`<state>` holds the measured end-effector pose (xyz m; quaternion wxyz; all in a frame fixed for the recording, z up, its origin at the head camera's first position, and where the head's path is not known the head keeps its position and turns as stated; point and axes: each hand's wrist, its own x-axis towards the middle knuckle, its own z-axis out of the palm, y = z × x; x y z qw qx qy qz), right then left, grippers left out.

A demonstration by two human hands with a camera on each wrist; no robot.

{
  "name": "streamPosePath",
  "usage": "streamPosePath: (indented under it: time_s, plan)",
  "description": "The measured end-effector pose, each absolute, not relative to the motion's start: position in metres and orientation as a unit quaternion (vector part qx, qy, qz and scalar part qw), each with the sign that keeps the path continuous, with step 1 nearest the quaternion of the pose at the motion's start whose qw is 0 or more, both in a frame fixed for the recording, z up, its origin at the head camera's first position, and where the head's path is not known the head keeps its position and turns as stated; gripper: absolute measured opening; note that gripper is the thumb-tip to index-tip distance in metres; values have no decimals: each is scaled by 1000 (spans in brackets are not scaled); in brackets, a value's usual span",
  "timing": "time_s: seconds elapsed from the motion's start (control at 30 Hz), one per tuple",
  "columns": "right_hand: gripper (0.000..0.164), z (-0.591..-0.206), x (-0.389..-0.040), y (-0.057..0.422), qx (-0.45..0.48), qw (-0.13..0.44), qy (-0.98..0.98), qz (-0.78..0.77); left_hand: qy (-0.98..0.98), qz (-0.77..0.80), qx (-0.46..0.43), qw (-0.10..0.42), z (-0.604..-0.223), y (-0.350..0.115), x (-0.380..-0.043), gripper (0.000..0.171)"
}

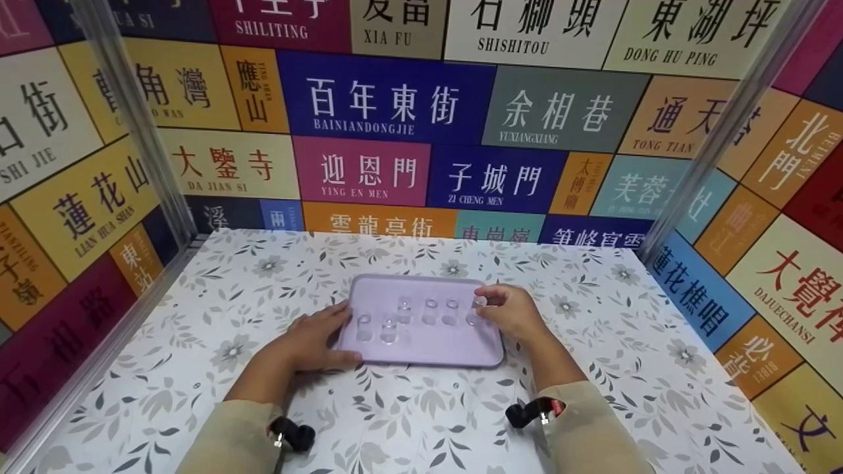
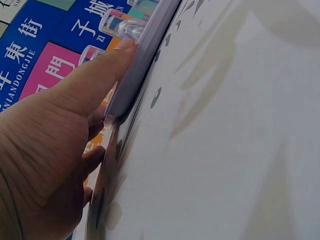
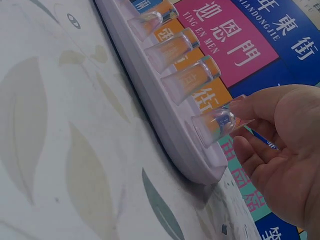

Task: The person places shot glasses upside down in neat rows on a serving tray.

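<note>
A lavender tray [image 1: 421,356] lies on the table and bears several small clear shot glasses. At its near left corner is my left hand [image 1: 315,339], the thumb [image 2: 112,62] over the rim and the other fingers along the side, gripping it. Over the right end, my right hand [image 1: 515,313] pinches the rightmost shot glass [image 3: 209,129] by its upper end. That glass tilts in the right wrist view, its lower end close over the tray floor. Beside it stand two shot glasses, one of them the nearer glass [image 3: 190,80]. At the tray's left stands another shot glass [image 1: 364,328].
A white tabletop [image 1: 421,421] with a grey leaf and flower print surrounds the tray. Behind it rises a wall [image 1: 388,105] of coloured panels with lettering, and similar panels stand at both sides. Clear corner posts [image 1: 141,125] edge the table's back.
</note>
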<state>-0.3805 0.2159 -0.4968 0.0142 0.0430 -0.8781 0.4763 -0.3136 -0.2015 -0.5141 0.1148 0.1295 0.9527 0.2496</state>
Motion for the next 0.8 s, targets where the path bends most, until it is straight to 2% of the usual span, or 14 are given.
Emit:
streamPosePath:
  time_s: [0.3, 0.6, 0.8]
  plan:
    - [36, -501, -381, 217, 38, -12, -872, 488, 952, 252, 135, 110, -515, -200, -314, 111]
    - [37, -501, -381, 218, 43, -13, -873, 485, 952, 252, 142, 102, -517, -201, -315, 113]
    - [44, -493, -376, 224, 49, -11, -864, 501, 951, 253, 152, 95, -519, -201, -315, 113]
